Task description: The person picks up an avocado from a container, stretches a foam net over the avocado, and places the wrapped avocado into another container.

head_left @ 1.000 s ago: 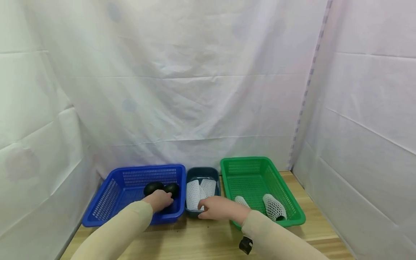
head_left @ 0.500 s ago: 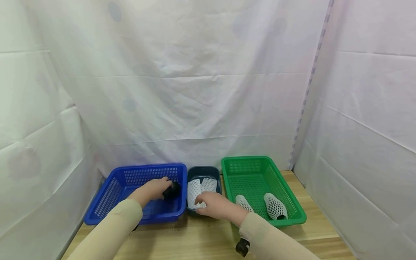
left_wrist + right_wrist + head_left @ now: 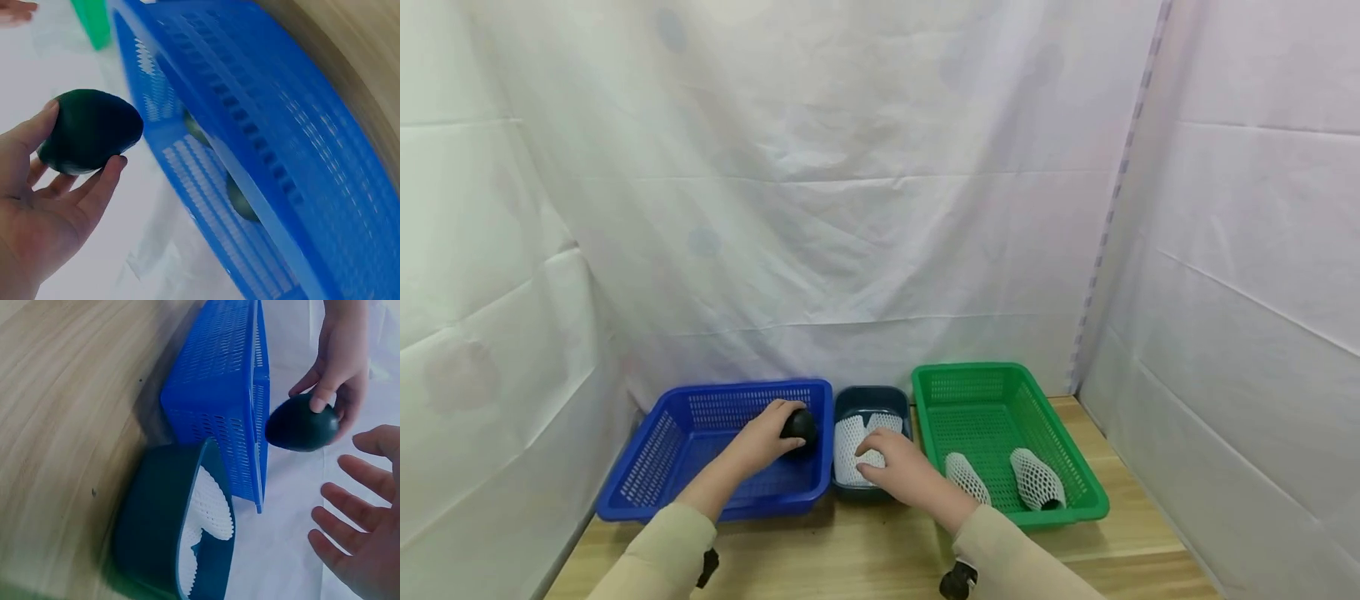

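My left hand (image 3: 762, 440) grips a dark green avocado (image 3: 92, 130) between thumb and fingers, lifted above the right part of the blue basket (image 3: 647, 479). In the left wrist view, more green fruit (image 3: 242, 199) shows inside that basket, partly hidden by its wall. My right hand (image 3: 369, 509) hovers with fingers apart and nothing in them, over the small dark teal bin (image 3: 150, 519). White foam net sleeves (image 3: 852, 454) lie in that bin, partly covered by the hand in the head view.
A green basket (image 3: 977, 417) stands on the right; two netted items (image 3: 1036, 479) lie near its front, one with a dark end showing. The wooden table (image 3: 820, 558) runs along the front. White cloth (image 3: 865, 208) hangs behind and at both sides.
My left hand has taken hold of the avocado and raised it out of the blue basket. My right hand has shifted slightly, staying above the teal bin.
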`<control>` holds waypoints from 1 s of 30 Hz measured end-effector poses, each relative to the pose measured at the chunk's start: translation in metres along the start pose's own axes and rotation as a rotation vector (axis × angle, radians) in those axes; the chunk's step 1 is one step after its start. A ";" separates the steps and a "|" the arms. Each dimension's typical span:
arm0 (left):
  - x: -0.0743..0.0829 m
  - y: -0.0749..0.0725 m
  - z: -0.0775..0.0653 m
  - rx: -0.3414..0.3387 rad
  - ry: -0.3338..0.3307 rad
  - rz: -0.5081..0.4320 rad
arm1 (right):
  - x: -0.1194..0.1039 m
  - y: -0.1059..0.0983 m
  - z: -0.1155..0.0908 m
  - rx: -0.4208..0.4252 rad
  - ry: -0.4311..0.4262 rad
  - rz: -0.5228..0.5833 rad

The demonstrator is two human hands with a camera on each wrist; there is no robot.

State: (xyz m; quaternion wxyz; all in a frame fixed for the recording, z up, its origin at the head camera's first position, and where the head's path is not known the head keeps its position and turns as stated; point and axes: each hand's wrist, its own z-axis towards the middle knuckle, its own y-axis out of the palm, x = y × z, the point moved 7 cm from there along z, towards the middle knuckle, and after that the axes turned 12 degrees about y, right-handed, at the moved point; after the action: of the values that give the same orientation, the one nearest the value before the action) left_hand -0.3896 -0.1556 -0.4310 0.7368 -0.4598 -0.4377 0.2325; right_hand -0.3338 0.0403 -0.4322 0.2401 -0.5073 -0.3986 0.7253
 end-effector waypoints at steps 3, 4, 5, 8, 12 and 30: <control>0.010 -0.002 -0.001 0.075 -0.009 -0.124 | 0.004 -0.003 -0.003 0.039 0.015 0.067; 0.013 -0.003 -0.002 0.101 -0.010 -0.162 | 0.006 -0.003 -0.004 0.051 0.018 0.085; 0.017 -0.003 -0.003 0.125 -0.011 -0.202 | 0.007 -0.004 -0.005 0.061 0.020 0.099; 0.025 0.002 -0.009 0.183 -0.035 -0.334 | 0.010 -0.005 -0.009 0.086 0.035 0.145; 0.032 0.013 -0.021 0.258 -0.101 -0.538 | 0.014 -0.006 -0.014 0.113 0.052 0.207; 0.062 0.086 -0.065 0.662 0.022 -1.296 | 0.048 0.024 -0.026 0.143 0.130 0.517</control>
State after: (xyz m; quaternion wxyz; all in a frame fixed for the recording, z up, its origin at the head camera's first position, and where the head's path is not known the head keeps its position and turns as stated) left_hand -0.2976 -0.0998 -0.4925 0.8313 0.1366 -0.5216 -0.1351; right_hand -0.3256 0.0716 -0.4823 0.1074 -0.6195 -0.1873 0.7547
